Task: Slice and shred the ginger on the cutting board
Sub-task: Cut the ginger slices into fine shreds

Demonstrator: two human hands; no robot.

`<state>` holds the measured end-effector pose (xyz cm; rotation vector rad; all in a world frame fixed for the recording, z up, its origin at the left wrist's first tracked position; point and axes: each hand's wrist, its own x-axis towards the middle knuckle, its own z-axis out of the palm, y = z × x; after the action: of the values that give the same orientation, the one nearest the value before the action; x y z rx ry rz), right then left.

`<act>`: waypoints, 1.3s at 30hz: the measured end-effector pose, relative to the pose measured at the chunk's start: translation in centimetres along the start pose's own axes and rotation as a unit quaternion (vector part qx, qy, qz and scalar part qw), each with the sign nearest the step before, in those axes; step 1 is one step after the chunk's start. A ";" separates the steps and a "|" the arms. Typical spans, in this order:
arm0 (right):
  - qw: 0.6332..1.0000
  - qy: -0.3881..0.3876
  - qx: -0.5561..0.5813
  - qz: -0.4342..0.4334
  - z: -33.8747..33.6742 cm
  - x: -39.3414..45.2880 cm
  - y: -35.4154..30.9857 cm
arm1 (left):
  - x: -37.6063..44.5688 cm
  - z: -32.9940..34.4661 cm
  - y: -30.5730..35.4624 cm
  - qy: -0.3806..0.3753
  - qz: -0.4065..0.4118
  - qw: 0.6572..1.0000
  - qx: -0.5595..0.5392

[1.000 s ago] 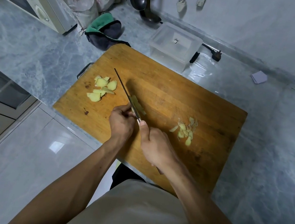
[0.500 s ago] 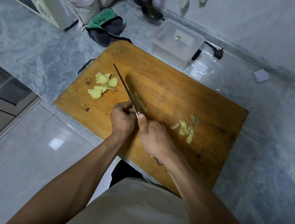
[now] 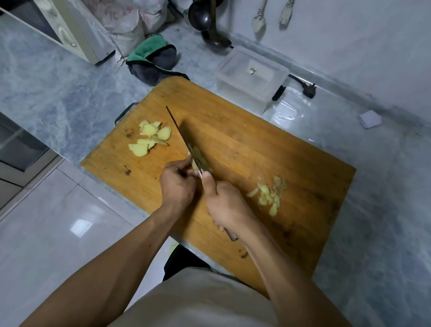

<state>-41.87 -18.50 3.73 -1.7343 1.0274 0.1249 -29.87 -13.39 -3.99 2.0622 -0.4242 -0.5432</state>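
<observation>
Both hands are creeping nearer, left hand (image 3: 177, 185) curling fingertips onto pale ginger beside the thin steel knife (image 3: 181, 135) the right hand (image 3: 226, 208) is gripping, guiding cuts.

— Any writing you can make out from here?
— None. The microwave (image 3: 61, 20) has dials, but no marks I can read.
— And the clear box (image 3: 252, 77)?
— A small dark spot on its lid, too tiny to tell.

Bare cutting board (image 3: 254, 147) lies open beyond the knife (image 3: 183, 140). Ginger slices (image 3: 149, 137) crowd its left side, shreds (image 3: 269, 194) its right; a clear plastic box (image 3: 252, 77) blocks the far edge.
</observation>
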 end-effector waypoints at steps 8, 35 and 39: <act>0.999 -0.002 0.035 0.010 -1.2 -1.8 0.8 | 0.2 0.1 0.1 0.021 -0.006 0.999 -0.037; 0.999 0.000 0.039 0.026 -1.1 -2.9 0.5 | -0.4 0.0 0.1 0.018 -0.027 0.998 -0.059; 0.999 0.002 0.043 0.023 -1.2 -3.0 0.5 | -0.5 0.4 0.3 0.023 -0.023 0.998 -0.055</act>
<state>-44.51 -17.81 5.48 -1.6336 1.0609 0.1056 -30.54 -13.60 -3.88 1.9800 -0.3125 -0.5335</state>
